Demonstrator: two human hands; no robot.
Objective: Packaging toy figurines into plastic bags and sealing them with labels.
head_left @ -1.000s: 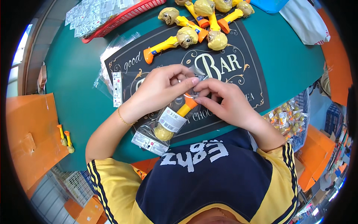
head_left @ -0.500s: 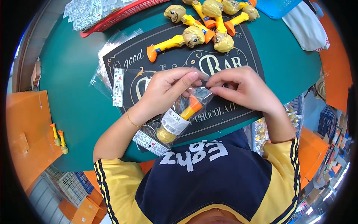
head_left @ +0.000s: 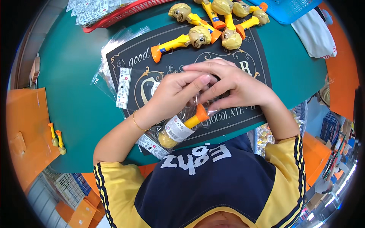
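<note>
A clear plastic bag (head_left: 186, 113) holds one toy figure with a blond head, yellow stem and orange foot (head_left: 201, 112). It slants head toward me, and a white printed label (head_left: 177, 129) wraps around it. My left hand (head_left: 181, 88) is closed on the upper part of the bag, thumb on top. My right hand (head_left: 232, 84) crosses over its fingertips, one finger stretched past them and the others bent with the thumb against the plastic. The bag's mouth is hidden between the hands. Printed strips (head_left: 152, 146) show along the bag's near edge.
Several similar toy figures (head_left: 199, 37) lie loose on the dark printed mat (head_left: 152, 60). Flat clear bags (head_left: 104, 72) sit at its left. A red basket (head_left: 125, 15) of printed packets and a blue basket (head_left: 291, 11) stand far off. Two small figures (head_left: 61, 142) lie at left.
My right hand has moved left from the bag's edge and now overlaps my left fingertips, fingers more spread. My left hand keeps its hold on the bag.
</note>
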